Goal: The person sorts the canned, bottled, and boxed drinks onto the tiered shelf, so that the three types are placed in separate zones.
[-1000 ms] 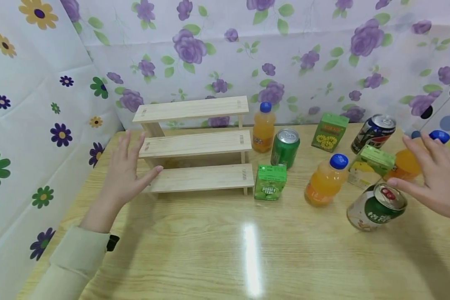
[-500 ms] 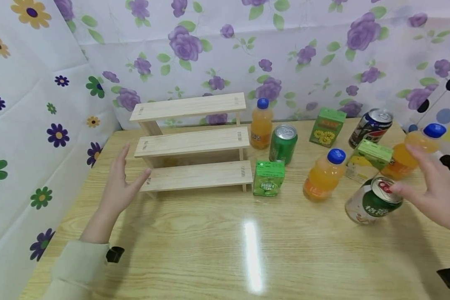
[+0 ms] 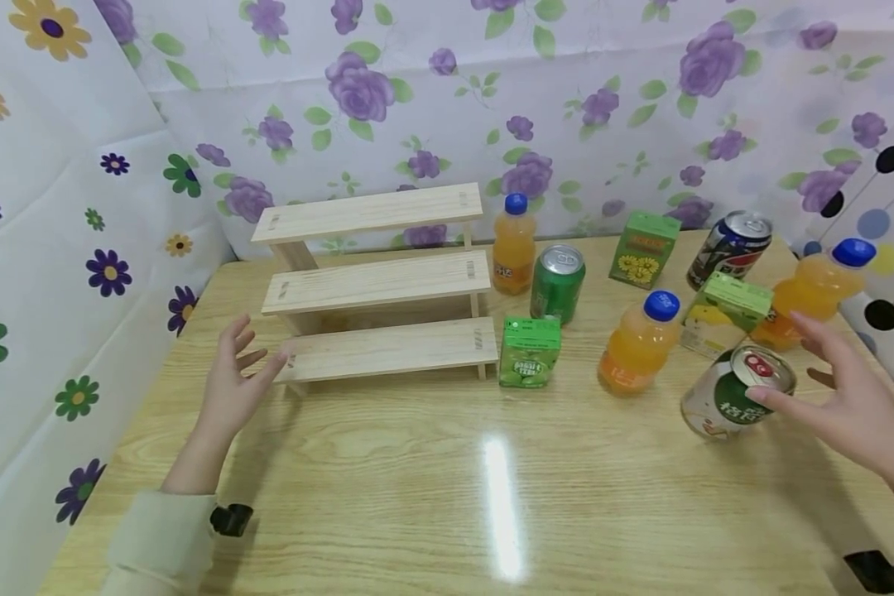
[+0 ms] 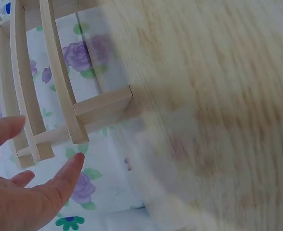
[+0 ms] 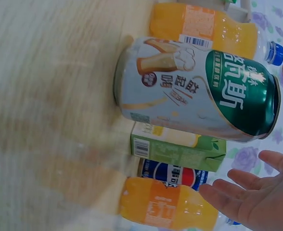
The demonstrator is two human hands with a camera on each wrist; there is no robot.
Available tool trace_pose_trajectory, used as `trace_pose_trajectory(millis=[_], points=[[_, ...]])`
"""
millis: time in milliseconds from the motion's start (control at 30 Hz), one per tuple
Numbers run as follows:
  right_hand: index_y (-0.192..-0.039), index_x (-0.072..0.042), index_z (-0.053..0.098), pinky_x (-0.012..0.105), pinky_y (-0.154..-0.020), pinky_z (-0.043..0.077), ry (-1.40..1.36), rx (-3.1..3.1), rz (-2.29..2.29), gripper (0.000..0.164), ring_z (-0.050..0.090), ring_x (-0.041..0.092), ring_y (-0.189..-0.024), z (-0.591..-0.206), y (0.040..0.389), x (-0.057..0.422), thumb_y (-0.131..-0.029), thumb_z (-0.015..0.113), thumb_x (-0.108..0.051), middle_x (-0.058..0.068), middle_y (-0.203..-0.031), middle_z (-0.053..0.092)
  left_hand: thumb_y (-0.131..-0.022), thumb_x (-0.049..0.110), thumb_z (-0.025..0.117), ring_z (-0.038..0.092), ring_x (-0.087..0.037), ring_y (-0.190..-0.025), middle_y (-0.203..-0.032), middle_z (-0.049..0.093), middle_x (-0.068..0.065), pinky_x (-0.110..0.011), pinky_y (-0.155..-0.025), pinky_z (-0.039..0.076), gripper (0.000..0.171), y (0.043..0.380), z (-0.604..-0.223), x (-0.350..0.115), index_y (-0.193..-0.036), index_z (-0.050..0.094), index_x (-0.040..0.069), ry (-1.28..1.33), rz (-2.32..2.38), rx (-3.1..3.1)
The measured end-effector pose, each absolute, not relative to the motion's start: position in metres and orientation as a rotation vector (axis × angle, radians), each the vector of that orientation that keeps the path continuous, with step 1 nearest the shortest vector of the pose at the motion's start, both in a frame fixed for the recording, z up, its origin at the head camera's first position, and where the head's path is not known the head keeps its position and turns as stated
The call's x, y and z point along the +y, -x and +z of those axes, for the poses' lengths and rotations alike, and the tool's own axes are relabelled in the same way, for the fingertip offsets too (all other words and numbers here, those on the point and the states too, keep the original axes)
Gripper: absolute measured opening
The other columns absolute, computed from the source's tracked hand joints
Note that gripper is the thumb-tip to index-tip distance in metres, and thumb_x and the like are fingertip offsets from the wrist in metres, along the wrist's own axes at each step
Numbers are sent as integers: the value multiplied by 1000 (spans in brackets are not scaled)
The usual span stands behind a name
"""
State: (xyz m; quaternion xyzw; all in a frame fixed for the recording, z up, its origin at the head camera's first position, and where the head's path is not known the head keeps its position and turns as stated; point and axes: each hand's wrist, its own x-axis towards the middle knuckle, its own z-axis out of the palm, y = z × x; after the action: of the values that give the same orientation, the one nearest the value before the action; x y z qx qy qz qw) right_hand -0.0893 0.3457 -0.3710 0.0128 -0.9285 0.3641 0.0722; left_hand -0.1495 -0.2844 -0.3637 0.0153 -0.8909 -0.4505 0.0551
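Observation:
My left hand (image 3: 231, 381) is beside the left end of a three-tier wooden rack (image 3: 387, 352), fingers loosely bent and holding nothing. In the left wrist view its thumb and fingers are spread near the ends of the rack's boards (image 4: 62, 82). My right hand (image 3: 845, 397) hovers by a white and green drink can (image 3: 726, 397), its thumb overlapping the can's top edge in the head view. The right wrist view shows the can (image 5: 180, 91) upright on the table, with the fingers (image 5: 247, 187) apart from it. Behind it stand a green and yellow juice carton (image 3: 726, 314) and an orange drink bottle (image 3: 812, 298).
Between rack and can are a small green carton (image 3: 529, 356), a green can (image 3: 557, 285), and orange bottles (image 3: 636, 348), (image 3: 514, 248). Farther back stand a flower-printed carton (image 3: 643, 248) and a dark blue can (image 3: 730, 248). Floral cloth (image 3: 432, 108) hangs behind the table.
My right hand has lowered slightly and drawn nearer the white and green can, its fingers bending more. The left hand has come down a little, its fingers curling loosely. The drinks stay put.

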Motion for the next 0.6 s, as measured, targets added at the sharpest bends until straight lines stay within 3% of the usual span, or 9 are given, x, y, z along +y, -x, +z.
trace_pose_trajectory(millis=[100, 167, 200, 233, 333, 400, 433, 567, 600], points=[[-153, -8, 7, 81, -94, 22, -16, -2778, 1126, 96, 16, 59, -131, -376, 87, 347, -84, 74, -15, 31, -153, 11, -94, 16, 59, 49, -44, -119, -146, 28, -33, -3, -76, 49, 73, 151, -367, -286, -151, 15, 5, -92, -1380, -2680], [-154, -13, 7, 80, -92, 26, 1, -2781, 1138, 97, 21, 59, -128, -379, 86, 348, -84, 74, -15, 31, -153, 14, -94, 11, 60, 57, -28, -109, -145, 31, -33, 3, -70, 45, 71, 151, -369, -287, -150, 18, 5, -138, -1412, -2667], [-154, -16, 8, 79, -90, 29, -1, -2781, 1134, 98, 27, 49, -133, -381, 86, 349, -83, 75, -15, 30, -152, 16, -93, 9, 60, 59, -18, -103, -144, 32, -33, 2, -70, 46, 70, 151, -370, -288, -150, 19, 4, -164, -1435, -2659], [-154, -19, 9, 71, -94, 39, -8, -2781, 1129, 98, 35, 35, -134, -383, 86, 350, -82, 76, -14, 30, -152, 19, -93, 9, 59, 58, -8, -98, -144, 33, -33, 2, -70, 46, 69, 151, -371, -289, -150, 20, 5, -188, -1448, -2665], [-153, -25, 14, 27, -88, 57, -66, -2759, 1152, 99, 44, -6, -115, -389, 86, 355, -79, 78, -10, 17, -151, 32, -94, 8, 58, 57, -9, -101, -144, 34, -32, 2, -72, 46, 67, 150, -372, -293, -150, 21, 3, -226, -1482, -2697], [-153, -20, 18, 3, -72, 47, -103, -2748, 1164, 98, 35, -21, -98, -392, 85, 356, -77, 79, -7, 7, -147, 37, -95, 7, 57, 57, -6, -99, -143, 36, -32, 2, -73, 46, 63, 150, -373, -294, -148, 24, 0, -216, -1500, -2726], [-152, -17, 20, -4, -66, 38, -123, -2743, 1177, 97, 36, -21, -96, -393, 86, 356, -77, 80, -6, -1, -143, 39, -95, 7, 57, 57, -5, -99, -143, 36, -32, 2, -73, 46, 62, 150, -373, -295, -148, 25, -1, -201, -1503, -2744], [-150, -11, 25, -2, -65, 38, -148, -2745, 1210, 93, 39, -18, -96, -396, 86, 352, -76, 80, -5, -22, -126, 37, -95, 8, 57, 49, 12, -85, -140, 40, -32, -1, -74, 48, 58, 152, -374, -295, -145, 30, -4, -136, -1508, -2788], [-150, -10, 26, -1, -65, 38, -158, -2747, 1219, 92, 39, -17, -95, -397, 87, 351, -76, 80, -6, -27, -121, 35, -95, 8, 57, 50, 9, -88, -140, 41, -32, -2, -74, 48, 59, 153, -374, -295, -145, 30, -4, -128, -1515, -2795]])
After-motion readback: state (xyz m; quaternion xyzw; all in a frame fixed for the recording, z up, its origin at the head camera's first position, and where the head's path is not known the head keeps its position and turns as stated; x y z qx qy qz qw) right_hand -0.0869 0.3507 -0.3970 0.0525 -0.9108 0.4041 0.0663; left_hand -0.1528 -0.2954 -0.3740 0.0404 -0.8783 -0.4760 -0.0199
